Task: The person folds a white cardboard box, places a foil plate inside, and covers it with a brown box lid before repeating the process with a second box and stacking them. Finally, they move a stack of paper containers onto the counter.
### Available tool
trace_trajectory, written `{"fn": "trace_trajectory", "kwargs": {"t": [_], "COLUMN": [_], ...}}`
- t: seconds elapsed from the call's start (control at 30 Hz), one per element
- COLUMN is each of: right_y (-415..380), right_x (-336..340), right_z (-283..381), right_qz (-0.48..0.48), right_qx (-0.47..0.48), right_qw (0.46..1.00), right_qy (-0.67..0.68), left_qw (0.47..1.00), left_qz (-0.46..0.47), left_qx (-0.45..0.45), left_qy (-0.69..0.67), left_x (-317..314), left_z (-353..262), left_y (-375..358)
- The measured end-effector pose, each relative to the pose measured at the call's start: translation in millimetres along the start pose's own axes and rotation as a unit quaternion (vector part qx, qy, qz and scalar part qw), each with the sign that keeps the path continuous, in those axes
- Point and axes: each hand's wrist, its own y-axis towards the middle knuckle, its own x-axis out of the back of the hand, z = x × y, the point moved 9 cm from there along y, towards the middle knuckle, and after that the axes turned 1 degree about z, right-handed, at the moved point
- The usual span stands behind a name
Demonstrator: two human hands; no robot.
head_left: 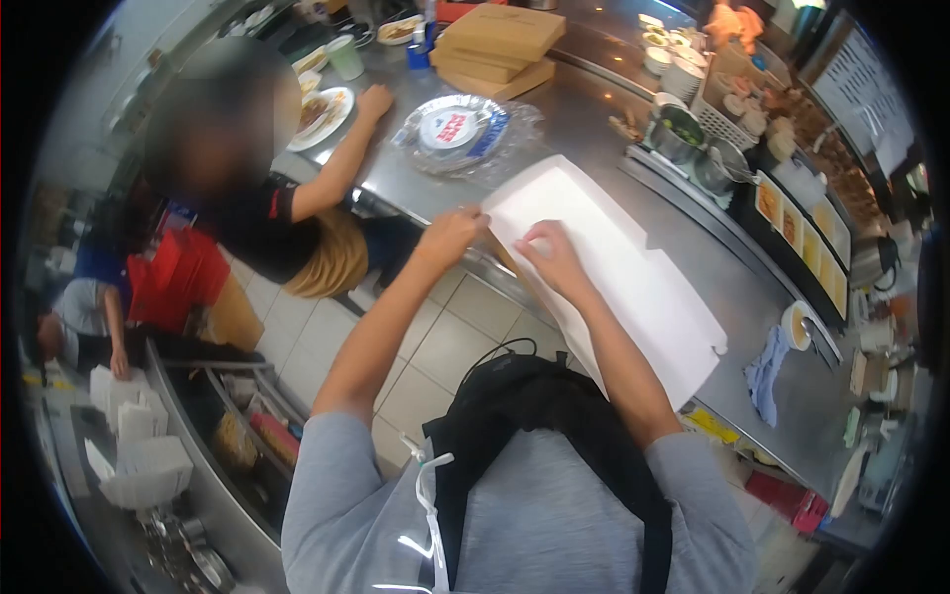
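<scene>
An opened-out cardboard box (618, 262), white inside and brown outside, lies slanting across the metal counter's near edge in front of me. My left hand (453, 236) is closed on its upper left corner. Curled over the box's left side is my right hand (554, 259), with thumb and fingertips pinched together at the folded side wall; the exact grip is partly hidden by the fingers. Just beyond the box sits a plastic-wrapped pack of foil plates (450, 132) with a round label.
Flat brown boxes (505, 40) are stacked at the back. A co-worker's arm (341, 163) rests on the counter beside a plate of food (322, 117). Food trays (797, 233), metal pots (678, 134) and a blue cloth (765, 374) lie right. White cartons (143, 465) stand lower left.
</scene>
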Motion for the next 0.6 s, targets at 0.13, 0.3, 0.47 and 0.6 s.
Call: {"fn": "trace_trajectory", "kwargs": {"t": [0.13, 0.3, 0.47, 0.6], "right_y": [-44.9, -114.8, -124.5, -95.1], "right_x": [167.3, 254.3, 215.4, 168.4], "right_z": [8.6, -67.6, -89.2, 23.0], "right_qz": [-0.134, -0.047, -0.087, -0.081], "right_qx": [-0.081, -0.381, -0.305, -0.130], "right_qw": [0.937, 0.850, 0.898, 0.906], "right_qy": [-0.313, -0.361, -0.306, -0.395], "left_qw": [0.987, 0.983, 0.989, 0.996], "left_qz": [-0.159, -0.061, 0.102, -0.047], "left_qx": [-0.025, 0.112, -0.072, -0.077], "left_qy": [-0.016, -0.128, -0.079, 0.017], "left_x": [39.0, 17.8, -60.0, -73.5], "left_z": [26.8, -22.1, -188.6, -185.7], "left_y": [53.8, 85.1, -36.0, -50.2]}}
